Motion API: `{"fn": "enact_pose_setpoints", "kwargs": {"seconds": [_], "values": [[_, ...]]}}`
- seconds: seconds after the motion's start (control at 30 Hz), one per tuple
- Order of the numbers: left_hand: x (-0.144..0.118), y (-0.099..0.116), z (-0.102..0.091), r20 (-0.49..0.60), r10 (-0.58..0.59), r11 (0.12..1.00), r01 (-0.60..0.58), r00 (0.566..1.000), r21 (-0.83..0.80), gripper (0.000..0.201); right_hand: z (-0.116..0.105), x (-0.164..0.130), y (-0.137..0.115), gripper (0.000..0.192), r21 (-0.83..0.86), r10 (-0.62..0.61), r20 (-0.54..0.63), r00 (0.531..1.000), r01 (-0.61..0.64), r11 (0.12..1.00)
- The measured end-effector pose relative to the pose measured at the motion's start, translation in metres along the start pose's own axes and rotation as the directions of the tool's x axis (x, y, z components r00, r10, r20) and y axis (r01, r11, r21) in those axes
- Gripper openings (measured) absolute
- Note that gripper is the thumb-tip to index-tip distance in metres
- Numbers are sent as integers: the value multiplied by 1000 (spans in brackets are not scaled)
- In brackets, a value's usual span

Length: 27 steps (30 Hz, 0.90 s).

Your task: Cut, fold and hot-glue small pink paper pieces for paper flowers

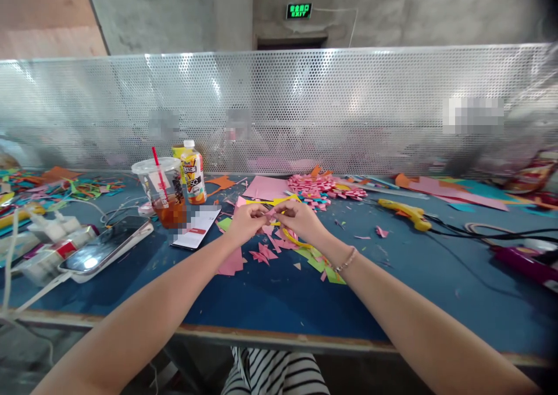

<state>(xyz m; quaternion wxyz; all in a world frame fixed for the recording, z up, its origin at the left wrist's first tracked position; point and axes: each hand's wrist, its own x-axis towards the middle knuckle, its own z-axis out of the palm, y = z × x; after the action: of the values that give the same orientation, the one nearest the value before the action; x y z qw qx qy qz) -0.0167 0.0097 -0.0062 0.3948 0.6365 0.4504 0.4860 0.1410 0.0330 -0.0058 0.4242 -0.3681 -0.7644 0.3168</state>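
Head view: left hand point(249, 223) and right hand point(299, 219) pinch pink paper point(270, 213); a green sign point(299, 11) reads EXIT; lettering on the bottle point(193, 177) is unclear.

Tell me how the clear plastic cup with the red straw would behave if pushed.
The clear plastic cup would probably tip if pushed high up, since it narrows downward. The reddish-amber drink low inside likely steadies it somewhat. Being see-through and seemingly thin, it may flex when squeezed.
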Motion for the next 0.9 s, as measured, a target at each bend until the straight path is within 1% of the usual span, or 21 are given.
{"fn": "enact_pose_setpoints", "kwargs": {"seconds": [0.07, 0.17, 0.2, 0.27, 0.37, 0.43, 0.47, 0.6, 0.7, 0.9], "values": [[0, 0, 1, -10, -9, 999, 9, 1000, -41, 5, 2, -1, 0, 9, 4, -14, -12, 1000, 14, 1000], [0, -1, 4, -29, -40, 980, 34, 999, -198, 8, 3, -2, -1, 7, -105, -105, -80, 991, 96, 990], [1, -1, 4, -34, -63, 959, 51, 997, -278, 12, 3, -2, -2, 7, -149, -137, -96, 986, 122, 981], [1, -1, 5, -28, -112, 892, 89, 993, -443, 16, 2, -3, -4, 9, -207, -190, -110, 976, 164, 964], [0, 2, 5, 4, -176, 779, 141, 984, -611, 10, 1, -4, -7, 11, -269, -291, -90, 952, 258, 928], [0, 3, 4, 22, -185, 741, 154, 982, -653, 6, 1, -5, -8, 11, -314, -372, -69, 926, 334, 889], [0, 4, 4, 26, -183, 732, 154, 983, -664, 7, 1, -5, -8, 11, -330, -403, -59, 913, 363, 871], [-1, 3, 4, 33, -156, 710, 135, 987, -691, 15, 2, -6, -7, 9, -354, -483, -39, 875, 440, 825], [-1, 3, 4, 55, -136, 693, 135, 989, -708, 14, 2, -6, -5, 10, -365, -532, -41, 846, 483, 796], [-3, 7, 5, 37, -185, 695, 157, 982, -702, 17, 2, -5, -1, 13, -411, -558, -31, 829, 498, 763]]}}
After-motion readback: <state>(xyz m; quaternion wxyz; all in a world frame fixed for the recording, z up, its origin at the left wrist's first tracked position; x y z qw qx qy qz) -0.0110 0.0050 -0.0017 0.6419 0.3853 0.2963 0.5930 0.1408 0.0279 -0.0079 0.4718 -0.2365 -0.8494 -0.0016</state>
